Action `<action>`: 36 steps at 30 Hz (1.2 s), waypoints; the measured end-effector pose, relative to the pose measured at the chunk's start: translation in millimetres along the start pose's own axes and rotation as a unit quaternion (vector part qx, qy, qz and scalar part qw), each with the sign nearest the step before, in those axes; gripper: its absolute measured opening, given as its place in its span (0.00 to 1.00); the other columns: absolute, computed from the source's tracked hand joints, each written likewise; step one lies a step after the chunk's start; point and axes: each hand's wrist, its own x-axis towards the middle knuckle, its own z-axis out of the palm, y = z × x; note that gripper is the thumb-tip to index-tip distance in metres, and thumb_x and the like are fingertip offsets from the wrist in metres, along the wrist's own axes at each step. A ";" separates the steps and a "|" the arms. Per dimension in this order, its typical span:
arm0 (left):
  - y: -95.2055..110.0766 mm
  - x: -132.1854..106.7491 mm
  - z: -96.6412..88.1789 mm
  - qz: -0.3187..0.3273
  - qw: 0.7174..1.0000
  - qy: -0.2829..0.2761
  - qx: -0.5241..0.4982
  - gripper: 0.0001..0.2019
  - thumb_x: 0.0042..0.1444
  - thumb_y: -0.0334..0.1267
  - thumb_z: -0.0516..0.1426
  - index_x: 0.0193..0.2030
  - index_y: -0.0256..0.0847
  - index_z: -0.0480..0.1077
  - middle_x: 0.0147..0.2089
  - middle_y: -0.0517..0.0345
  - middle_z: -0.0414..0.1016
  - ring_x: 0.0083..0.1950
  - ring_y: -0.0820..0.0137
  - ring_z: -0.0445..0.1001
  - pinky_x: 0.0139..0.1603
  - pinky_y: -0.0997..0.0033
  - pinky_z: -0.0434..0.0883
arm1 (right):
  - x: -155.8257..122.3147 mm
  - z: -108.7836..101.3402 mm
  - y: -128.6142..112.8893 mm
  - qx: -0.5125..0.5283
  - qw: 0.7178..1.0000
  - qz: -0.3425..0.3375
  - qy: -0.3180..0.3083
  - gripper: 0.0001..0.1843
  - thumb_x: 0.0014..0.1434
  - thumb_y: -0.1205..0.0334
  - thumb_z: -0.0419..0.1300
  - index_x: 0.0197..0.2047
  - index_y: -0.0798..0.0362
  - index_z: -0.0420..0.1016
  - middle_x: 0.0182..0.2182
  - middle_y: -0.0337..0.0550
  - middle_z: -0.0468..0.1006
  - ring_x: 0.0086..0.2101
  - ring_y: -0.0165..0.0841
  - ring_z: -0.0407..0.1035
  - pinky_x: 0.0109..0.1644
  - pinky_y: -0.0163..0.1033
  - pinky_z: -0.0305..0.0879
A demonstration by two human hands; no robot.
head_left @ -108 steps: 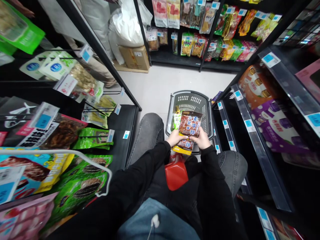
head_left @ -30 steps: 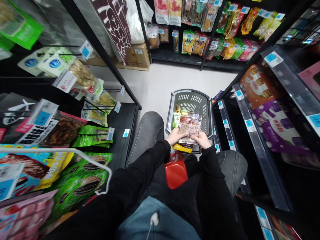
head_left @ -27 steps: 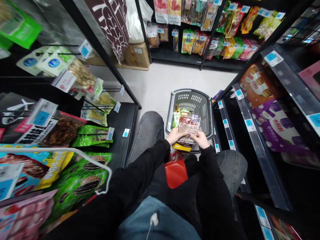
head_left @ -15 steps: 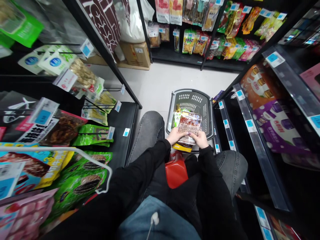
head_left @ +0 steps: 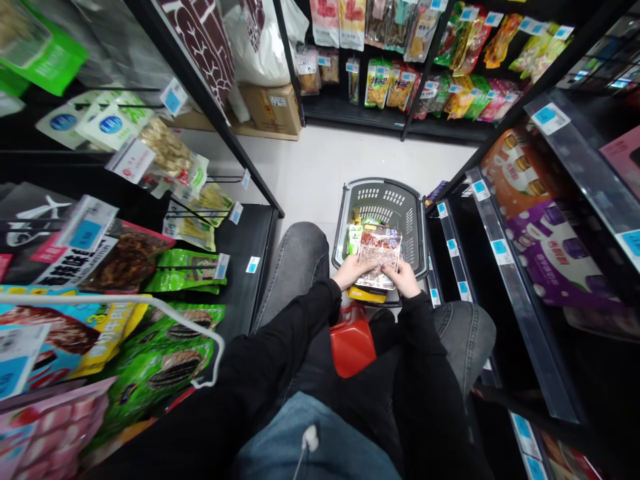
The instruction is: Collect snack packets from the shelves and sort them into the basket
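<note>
Between my two hands is a snack packet [head_left: 380, 248] with a reddish-brown print and a silvery lower part. My left hand [head_left: 353, 272] grips its left edge with the thumb on top. On the right edge, my right hand [head_left: 403, 277] pinches it in the same way. The packet is over the near end of a grey shopping basket [head_left: 417, 230] on the floor. Green and yellow packets [head_left: 354, 237] show in the basket beside it. Under its lower edge lies a yellow-and-black package [head_left: 367, 295]. My fingers beneath the packet are hidden.
Hanging snack bags [head_left: 180, 270] and a white wire hook [head_left: 215, 347] line the left shelves. Shelves with price tags [head_left: 500, 250] and purple packs [head_left: 555, 247] stand close on the right. A red object [head_left: 353, 347] sits between my legs. A cardboard box [head_left: 273, 110] stands ahead.
My right hand has shifted slightly to the right on the packet. The packet's tilt has changed a little, and its lower part now reflects more light. Basket and shelves are unchanged.
</note>
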 end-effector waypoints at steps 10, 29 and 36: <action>-6.2 2.0 -1.5 -0.010 1.000 0.008 0.022 0.33 0.36 0.51 0.65 0.46 0.27 0.70 0.47 0.41 0.74 0.47 0.59 0.73 0.54 0.60 0.67 | 0.7 2.5 3.2 0.045 0.998 0.001 -0.038 0.29 0.45 0.45 0.63 0.43 0.59 0.76 0.43 0.52 0.77 0.45 0.43 0.71 0.52 0.49 0.65; -4.5 -3.1 0.5 0.006 0.994 -0.055 0.096 0.28 0.41 0.50 0.62 0.44 0.29 0.71 0.44 0.45 0.75 0.44 0.62 0.74 0.51 0.62 0.68 | -1.9 -12.2 -0.4 0.032 0.999 0.009 0.041 0.23 0.41 0.44 0.65 0.32 0.56 0.76 0.33 0.45 0.79 0.36 0.40 0.72 0.45 0.45 0.68; -12.3 -1.2 -1.4 0.052 0.978 -0.066 0.193 0.25 0.43 0.47 0.62 0.45 0.30 0.70 0.44 0.47 0.75 0.44 0.64 0.73 0.51 0.65 0.69 | 0.4 3.0 2.5 0.168 0.978 0.013 0.124 0.26 0.40 0.48 0.66 0.38 0.57 0.74 0.39 0.49 0.78 0.39 0.40 0.72 0.46 0.45 0.68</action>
